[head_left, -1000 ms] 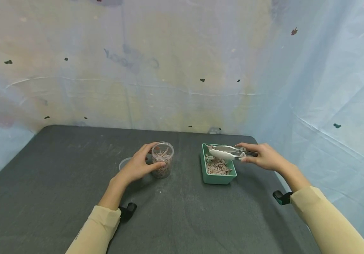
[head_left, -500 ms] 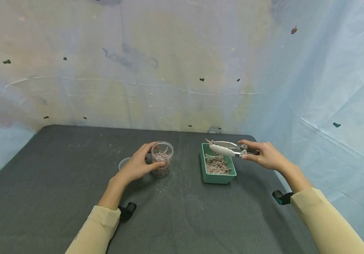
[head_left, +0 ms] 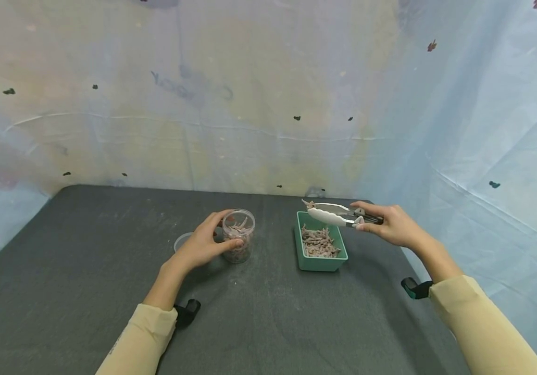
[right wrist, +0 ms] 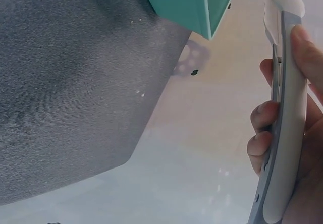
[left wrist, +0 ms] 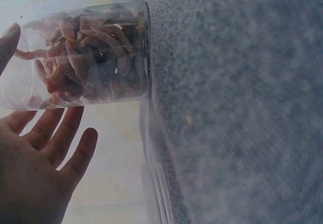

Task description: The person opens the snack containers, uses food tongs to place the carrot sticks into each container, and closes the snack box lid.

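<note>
Right hand (head_left: 388, 225) clamped on tongs (head_left: 328, 216), now higher | strips (head_left: 309, 204) lifted clear of box (head_left: 321, 264) | left hand (head_left: 204, 241) clasps jar (head_left: 248, 242)

- Jar (head_left: 239, 237): clear and colourless.
- Strips (head_left: 320, 244): dull pinkish brown in the head view, redder brown in the left wrist view.
- Box (head_left: 321, 265): plain green.
- Tongs (head_left: 329, 217): white ends; pale grey handle edged in darker grey.
- Lid (head_left: 181, 241): clear, with a whitish rim.
- Desk (head_left: 268, 312): dark grey, finely speckled.
- Sleeves (head_left: 484, 323): pale cream yellow.
- Wrist bands (head_left: 187, 312): black.
- Sheet (head_left: 249, 78): pale blue, clouded with yellow and lilac, scattered with dark green and reddish-brown spots (head_left: 9, 91).
</note>
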Demonstrator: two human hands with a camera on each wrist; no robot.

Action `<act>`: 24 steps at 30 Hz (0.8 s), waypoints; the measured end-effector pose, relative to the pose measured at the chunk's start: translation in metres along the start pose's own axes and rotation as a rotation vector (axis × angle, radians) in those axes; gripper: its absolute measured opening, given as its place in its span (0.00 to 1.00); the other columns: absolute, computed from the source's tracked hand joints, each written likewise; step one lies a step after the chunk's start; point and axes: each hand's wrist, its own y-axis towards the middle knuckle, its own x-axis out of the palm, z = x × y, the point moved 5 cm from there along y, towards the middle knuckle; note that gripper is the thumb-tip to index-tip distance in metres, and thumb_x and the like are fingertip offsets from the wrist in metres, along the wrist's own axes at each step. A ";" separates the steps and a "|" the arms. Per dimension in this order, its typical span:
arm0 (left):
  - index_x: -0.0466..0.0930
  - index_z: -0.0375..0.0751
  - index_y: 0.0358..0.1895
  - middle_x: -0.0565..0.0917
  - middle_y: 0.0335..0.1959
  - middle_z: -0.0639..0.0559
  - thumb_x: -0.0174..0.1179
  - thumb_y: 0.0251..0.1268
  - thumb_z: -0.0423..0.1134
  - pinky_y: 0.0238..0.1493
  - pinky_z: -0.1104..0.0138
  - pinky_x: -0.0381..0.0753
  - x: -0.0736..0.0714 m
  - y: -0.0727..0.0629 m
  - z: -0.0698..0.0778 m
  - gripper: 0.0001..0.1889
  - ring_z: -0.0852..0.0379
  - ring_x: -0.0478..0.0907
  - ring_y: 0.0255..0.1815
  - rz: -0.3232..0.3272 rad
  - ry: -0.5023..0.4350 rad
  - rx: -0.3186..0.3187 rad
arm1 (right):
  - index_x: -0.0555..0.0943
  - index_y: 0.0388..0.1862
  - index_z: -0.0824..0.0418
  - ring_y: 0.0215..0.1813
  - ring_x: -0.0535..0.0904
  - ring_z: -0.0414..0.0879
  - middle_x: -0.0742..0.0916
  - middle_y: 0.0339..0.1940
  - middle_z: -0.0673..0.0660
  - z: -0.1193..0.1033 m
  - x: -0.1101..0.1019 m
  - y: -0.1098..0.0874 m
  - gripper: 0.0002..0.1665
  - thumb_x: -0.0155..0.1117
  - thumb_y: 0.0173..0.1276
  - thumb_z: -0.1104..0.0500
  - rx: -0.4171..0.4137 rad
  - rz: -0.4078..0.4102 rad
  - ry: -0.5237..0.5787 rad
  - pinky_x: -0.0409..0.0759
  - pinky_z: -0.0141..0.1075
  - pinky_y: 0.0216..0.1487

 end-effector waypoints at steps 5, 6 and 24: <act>0.56 0.52 0.83 0.67 0.74 0.40 0.68 0.67 0.63 0.60 0.37 0.75 0.000 -0.001 0.000 0.48 0.37 0.72 0.68 -0.001 0.000 0.000 | 0.73 0.78 0.53 0.15 0.51 0.34 0.87 0.53 0.63 -0.007 -0.003 0.002 0.35 0.70 0.75 0.51 -0.019 0.008 0.001 0.68 0.36 0.25; 0.56 0.52 0.83 0.67 0.74 0.41 0.68 0.67 0.63 0.60 0.37 0.75 0.000 -0.001 0.001 0.47 0.37 0.72 0.68 -0.001 0.000 0.001 | 0.73 0.78 0.53 0.15 0.51 0.33 0.87 0.53 0.63 -0.010 -0.004 0.003 0.35 0.70 0.75 0.52 -0.029 0.012 0.000 0.68 0.36 0.25; 0.56 0.50 0.83 0.67 0.74 0.38 0.68 0.68 0.61 0.61 0.37 0.74 0.000 0.000 0.001 0.47 0.36 0.71 0.68 0.003 0.008 0.002 | 0.74 0.77 0.52 0.15 0.50 0.31 0.66 0.15 0.42 -0.067 -0.001 0.031 0.36 0.72 0.73 0.54 -0.215 -0.005 0.003 0.67 0.34 0.23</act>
